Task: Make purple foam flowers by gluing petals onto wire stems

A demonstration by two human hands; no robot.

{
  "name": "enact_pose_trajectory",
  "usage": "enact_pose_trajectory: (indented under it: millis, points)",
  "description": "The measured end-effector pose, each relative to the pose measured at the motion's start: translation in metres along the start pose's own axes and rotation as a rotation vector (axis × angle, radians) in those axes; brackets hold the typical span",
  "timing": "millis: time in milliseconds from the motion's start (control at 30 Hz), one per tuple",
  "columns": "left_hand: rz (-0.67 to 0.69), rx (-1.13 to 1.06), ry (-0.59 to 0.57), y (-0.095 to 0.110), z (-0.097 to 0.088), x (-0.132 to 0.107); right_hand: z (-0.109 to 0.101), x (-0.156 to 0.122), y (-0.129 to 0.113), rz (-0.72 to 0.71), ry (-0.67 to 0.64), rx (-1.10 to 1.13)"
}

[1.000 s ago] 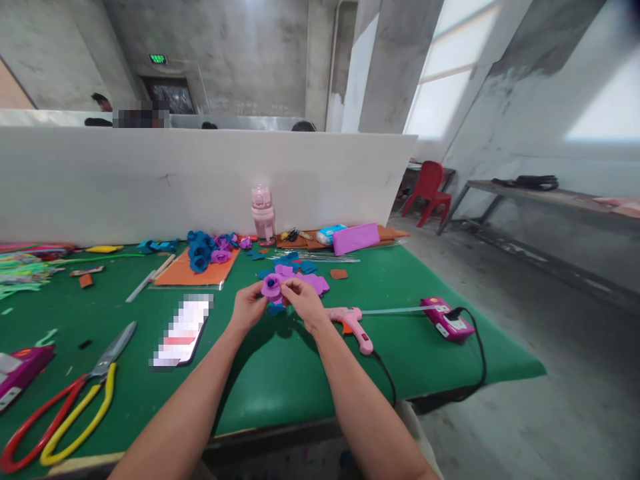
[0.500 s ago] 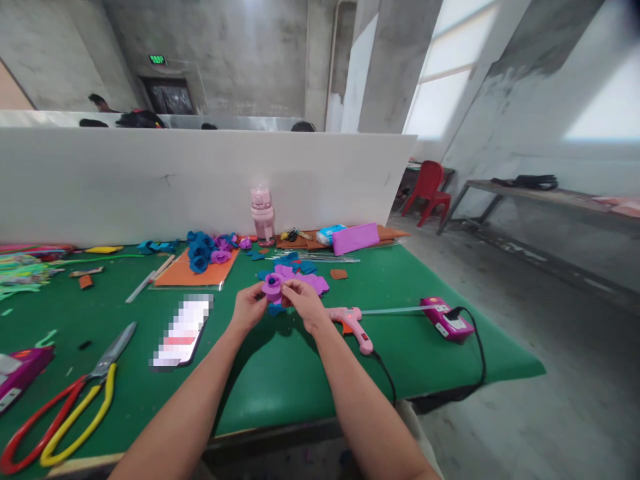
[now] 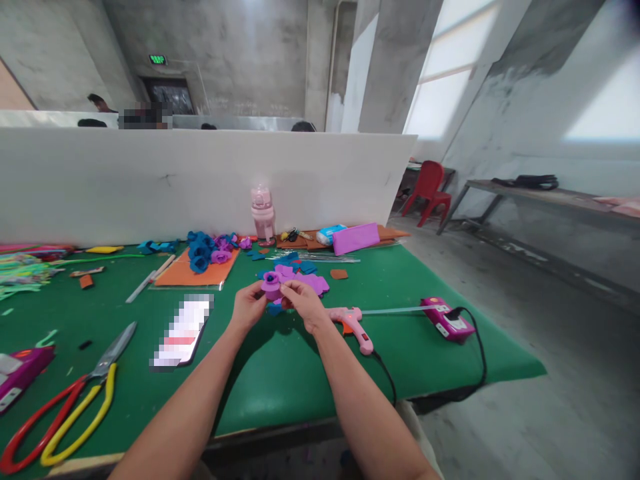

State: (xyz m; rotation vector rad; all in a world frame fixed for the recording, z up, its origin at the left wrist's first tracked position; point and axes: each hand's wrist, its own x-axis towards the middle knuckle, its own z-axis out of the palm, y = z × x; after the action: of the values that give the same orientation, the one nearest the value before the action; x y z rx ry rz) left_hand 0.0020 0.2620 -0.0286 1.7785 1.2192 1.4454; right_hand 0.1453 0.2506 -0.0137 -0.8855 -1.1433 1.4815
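Far to the left of the fingers, big scissors [image 3: 103,377] are lying on the green table [image 3: 280,393], and an arm swinging wide could be knocking them. Closer in, a phone [image 3: 184,337] is lying left of the fingers, where a sliding arm could be pushing it. The left hand [image 3: 250,308] is pinching one side of a purple flower [image 3: 271,288], and the right hand [image 3: 304,303] is pinching the other side, so the flower is sitting right between the fingers. Squeezing too hard could be bending its petals, and pulling apart could be tearing one off. Loose purple pieces [image 3: 314,283] are lying just past the right fingers, where a knuckle could be pushing them about. A pink glue gun [image 3: 353,321] is lying just right of the right wrist, its tip hiding from sight. I cannot tell if it is hot; if it is, a slipping hand could be getting burned. Its black cord [image 3: 386,375] is hanging near the right arm, so a snag could be dragging the gun.
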Motion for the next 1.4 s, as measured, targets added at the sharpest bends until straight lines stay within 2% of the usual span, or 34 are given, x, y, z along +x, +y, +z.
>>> enact_pose_trajectory:
  millis: [400,733,1033,1233,1400]
  points:
    - [-0.031,0.012,0.055,-0.0053,-0.0027,0.0032,0.0001,-0.0032,-0.0036,0.079,-0.034,0.035]
    - [0.021,0.072,0.071,-0.0082,-0.0033,0.0028,0.0005,-0.0031,-0.0046,0.082,-0.029,0.202]
    - [0.051,0.087,0.044,0.0007,-0.0029,0.0016,0.002,-0.0029,-0.0082,0.02,0.013,0.153]
    - [-0.074,-0.061,0.066,-0.006,-0.0042,0.0033,-0.001,-0.0005,-0.0065,0.015,0.073,0.161]
    - [-0.044,-0.105,0.1,-0.0067,-0.0035,0.004,0.0021,-0.0021,-0.007,0.023,-0.008,0.157]
